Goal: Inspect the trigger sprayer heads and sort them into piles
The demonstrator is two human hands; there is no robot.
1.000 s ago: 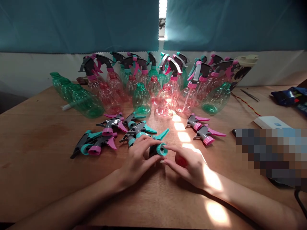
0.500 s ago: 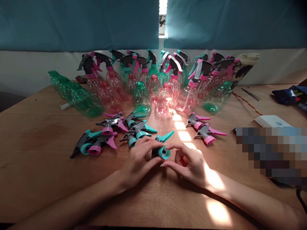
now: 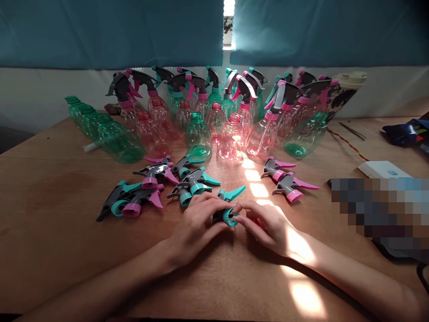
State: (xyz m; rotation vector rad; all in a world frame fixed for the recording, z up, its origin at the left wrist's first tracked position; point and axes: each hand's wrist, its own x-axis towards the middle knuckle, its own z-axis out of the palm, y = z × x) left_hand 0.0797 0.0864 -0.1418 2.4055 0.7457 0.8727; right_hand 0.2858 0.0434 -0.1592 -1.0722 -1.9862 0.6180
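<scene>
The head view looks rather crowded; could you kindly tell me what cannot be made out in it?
Head view:
- Spray head: its body is largely hidden by the fingers of the left hand and right hand.
- Red object: mostly hidden by the right hand; kind unclear.
- Pixelated patch: blurred, so its contents are unreadable.

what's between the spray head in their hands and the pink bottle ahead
Nothing visible. Only wooden table lies between the teal-collared spray head, in the left hand and right hand, and the pink bottle. Loose spray heads sit off to its left, two more to its right.

place: small indoor workroom; signs: wooden worktable [image 3: 67, 192]; teal window blinds [image 3: 110, 31]; massed spray bottles [image 3: 198, 138]; loose red wire [image 3: 346, 143]
</scene>
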